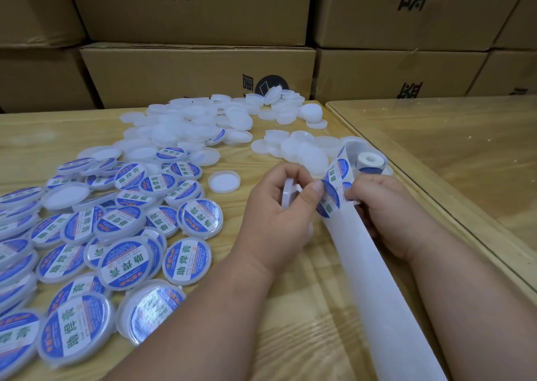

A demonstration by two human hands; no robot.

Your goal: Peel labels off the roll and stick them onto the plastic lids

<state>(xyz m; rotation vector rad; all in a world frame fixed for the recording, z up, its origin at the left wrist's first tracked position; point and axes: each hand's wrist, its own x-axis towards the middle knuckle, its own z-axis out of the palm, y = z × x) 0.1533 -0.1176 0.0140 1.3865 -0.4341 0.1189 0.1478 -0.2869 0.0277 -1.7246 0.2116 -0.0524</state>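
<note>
My left hand [279,206] holds a plain white plastic lid [288,192] on edge, and its thumb touches a round blue label [329,203] that is partly lifted from the backing strip [374,281]. My right hand [383,206] grips that white backing strip just beside the label. The strip runs up to the label roll [370,161] lying on the table behind my right hand, and its bare tail trails toward me. Labelled lids [116,235] are spread at the left, and unlabelled white lids [203,121] are heaped further back.
A single white lid [224,181] lies open side up just left of my left hand. Stacked cardboard boxes [197,72] wall off the back of the wooden table [290,308]. A second glass-topped table [450,153] adjoins on the right.
</note>
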